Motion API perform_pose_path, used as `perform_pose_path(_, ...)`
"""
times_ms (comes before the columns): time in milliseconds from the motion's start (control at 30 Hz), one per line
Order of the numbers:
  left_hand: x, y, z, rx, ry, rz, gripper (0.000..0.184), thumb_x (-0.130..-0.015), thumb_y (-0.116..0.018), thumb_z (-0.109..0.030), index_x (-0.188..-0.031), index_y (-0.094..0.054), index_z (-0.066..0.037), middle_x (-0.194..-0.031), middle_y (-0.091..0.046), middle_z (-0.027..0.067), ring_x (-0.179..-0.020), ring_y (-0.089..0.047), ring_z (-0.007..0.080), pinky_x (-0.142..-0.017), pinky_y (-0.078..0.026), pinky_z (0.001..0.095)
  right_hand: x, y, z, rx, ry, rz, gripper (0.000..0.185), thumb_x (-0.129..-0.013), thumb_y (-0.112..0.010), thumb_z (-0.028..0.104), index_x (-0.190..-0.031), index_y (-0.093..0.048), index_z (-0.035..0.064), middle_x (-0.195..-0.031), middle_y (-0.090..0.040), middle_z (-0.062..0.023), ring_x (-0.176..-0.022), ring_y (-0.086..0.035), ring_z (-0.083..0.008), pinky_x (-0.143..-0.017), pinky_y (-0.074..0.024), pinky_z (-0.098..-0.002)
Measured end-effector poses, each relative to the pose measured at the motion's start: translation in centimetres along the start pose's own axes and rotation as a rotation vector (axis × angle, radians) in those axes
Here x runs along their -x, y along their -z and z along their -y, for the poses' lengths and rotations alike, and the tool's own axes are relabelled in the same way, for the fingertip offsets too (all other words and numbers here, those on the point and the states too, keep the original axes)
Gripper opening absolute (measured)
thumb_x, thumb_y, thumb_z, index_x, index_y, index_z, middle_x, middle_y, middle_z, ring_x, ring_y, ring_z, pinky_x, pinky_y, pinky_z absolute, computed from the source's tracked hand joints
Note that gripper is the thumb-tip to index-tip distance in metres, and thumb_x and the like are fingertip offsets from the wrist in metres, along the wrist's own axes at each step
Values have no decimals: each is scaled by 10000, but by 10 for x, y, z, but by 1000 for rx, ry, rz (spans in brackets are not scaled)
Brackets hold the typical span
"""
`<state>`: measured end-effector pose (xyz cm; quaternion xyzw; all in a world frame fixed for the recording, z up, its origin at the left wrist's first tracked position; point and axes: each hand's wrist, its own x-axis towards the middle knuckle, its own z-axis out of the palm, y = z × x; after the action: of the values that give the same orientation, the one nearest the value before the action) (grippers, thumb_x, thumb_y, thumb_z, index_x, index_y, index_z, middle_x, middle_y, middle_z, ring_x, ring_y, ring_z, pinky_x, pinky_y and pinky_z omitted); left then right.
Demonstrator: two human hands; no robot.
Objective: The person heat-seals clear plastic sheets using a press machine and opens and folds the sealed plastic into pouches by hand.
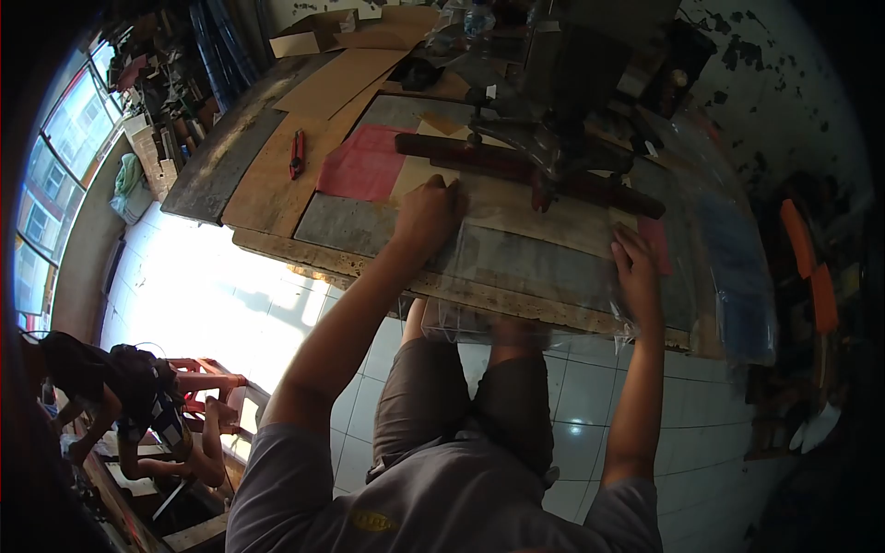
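A thin clear plastic sheet [539, 276] spans the space between my two hands and droops over the table's front edge. My left hand [431, 219] is closed on its left side, over the metal plate and close to a pink sheet [364, 164]. At the sheet's right side, my right hand [636, 272] has its fingers bent onto the plastic; the thumb is hidden. Just beyond both hands, a dark red bar [470, 152] of a heavy press [576, 120] lies across a pale yellowish sheet [516, 203].
A red utility knife [297, 154] lies on the wooden board at left. Cardboard pieces [346, 83] and a plastic bottle [478, 23] are at the back. Blue plastic-wrapped material [737, 276] hangs at the right edge. Another person [138, 396] sits low at left by a red stool [207, 380].
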<state>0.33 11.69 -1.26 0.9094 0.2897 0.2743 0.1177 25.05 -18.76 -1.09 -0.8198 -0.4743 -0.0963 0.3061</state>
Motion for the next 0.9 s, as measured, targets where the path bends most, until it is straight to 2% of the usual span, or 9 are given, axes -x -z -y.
perform_pose_path(133, 34, 32, 8, 197, -51, 31, 263, -1000, -652, -224, -1185, -774, -83, -1014, -685, 178, -902, -698, 383, -808, -558, 460, 28, 8, 8, -138, -31, -41, 319, -1066, -631, 188, -1335, -712, 38, -1376, -687, -138, -1248, -638, -309, -1038, -515, -384)
perform_pose_path(233, 68, 51, 17, 285, -154, -16, 311, -1002, -621, -237, -1223, -749, -60, -1121, -705, 134, -1031, -683, 346, -895, -539, 471, 44, 13, 21, -165, -82, -89, 299, -1059, -638, 166, -1309, -720, 23, -1340, -701, -147, -1207, -675, -305, -1007, -537, -377)
perform_pose_path(333, 105, 64, 15, 163, -136, -133, 331, -1018, -594, -254, -1253, -746, -77, -1214, -720, 101, -1163, -663, 318, -1041, -462, 499, 52, 14, 29, -139, -103, -168, 264, -1051, -648, 152, -1252, -737, 7, -1252, -730, -155, -1147, -701, -304, -989, -542, -376)
perform_pose_path(433, 152, 30, 44, 15, -135, -287, 403, -1049, -557, -317, -1352, -688, -86, -1392, -665, 109, -1375, -558, 330, -1188, -319, 555, 53, 12, 28, -130, -116, -245, 223, -1041, -658, 141, -1179, -750, -8, -1153, -748, -155, -1076, -718, -303, -965, -543, -377)
perform_pose_path(533, 184, -8, 60, -104, -120, -420, 482, -1074, -505, -390, -1442, -602, -94, -1539, -550, 152, -1505, -404, 405, -1251, -190, 607, 52, 12, 28, -127, -120, -277, 200, -1033, -665, 134, -1134, -752, -15, -1105, -751, -152, -1037, -722, -296, -938, -544, -379)
perform_pose_path(667, 181, -33, 55, -12, -99, -566, 535, -1086, -455, -428, -1521, -494, -119, -1627, -409, 215, -1541, -282, 491, -1247, -127, 667, 52, 15, 29, -155, -142, -272, 189, -1030, -672, 136, -1116, -757, -10, -1091, -753, -148, -1029, -723, -286, -921, -546, -382)
perform_pose_path(767, 175, -56, 64, -26, -113, -685, 545, -1087, -433, -440, -1527, -461, -120, -1643, -360, 242, -1557, -224, 499, -1241, -107, 683, 53, 15, 31, -166, -173, -280, 189, -1033, -673, 144, -1112, -759, -4, -1086, -755, -144, -1017, -726, -282, -914, -546, -381)
perform_pose_path(900, 174, -64, 75, -41, -155, -699, 558, -1080, -412, -471, -1510, -446, -117, -1643, -336, 259, -1556, -205, 502, -1236, -102, 692, 53, 15, 28, -169, -162, -285, 186, -1034, -675, 148, -1112, -762, 3, -1071, -759, -139, -1004, -729, -279, -913, -543, -372)
